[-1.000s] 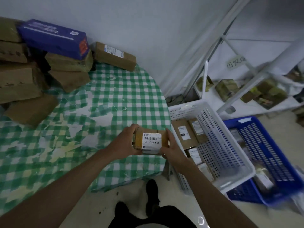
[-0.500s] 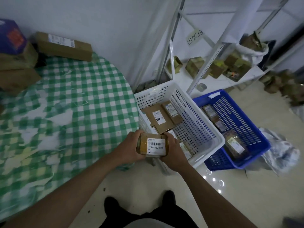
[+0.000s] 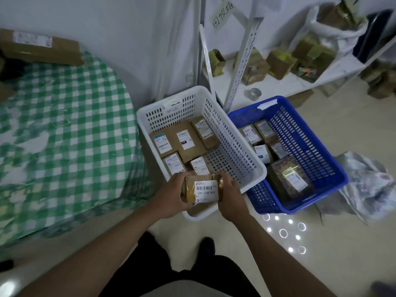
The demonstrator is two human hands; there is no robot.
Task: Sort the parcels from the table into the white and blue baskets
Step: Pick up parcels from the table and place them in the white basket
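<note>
A small brown parcel (image 3: 202,190) with a white label reading 231-239 K01 is held between both hands, over the near end of the white basket (image 3: 242,146). My left hand (image 3: 171,197) grips its left side and my right hand (image 3: 232,198) grips its right side. Several labelled brown parcels lie inside the white basket. To its right stands the blue basket (image 3: 308,138), also holding several parcels. At the left is the table (image 3: 64,133) under a green checked cloth, with one long brown parcel (image 3: 40,48) at its far edge.
A white metal shelf (image 3: 267,82) behind the baskets carries several small boxes and a roll of tape. A crumpled plastic bag (image 3: 368,185) lies on the floor right of the blue basket. My feet stand on pale floor below the hands.
The view has swung right and down, away from the table. Both hands carried the parcel from over the floor beside the table to above the white basket's near end.
</note>
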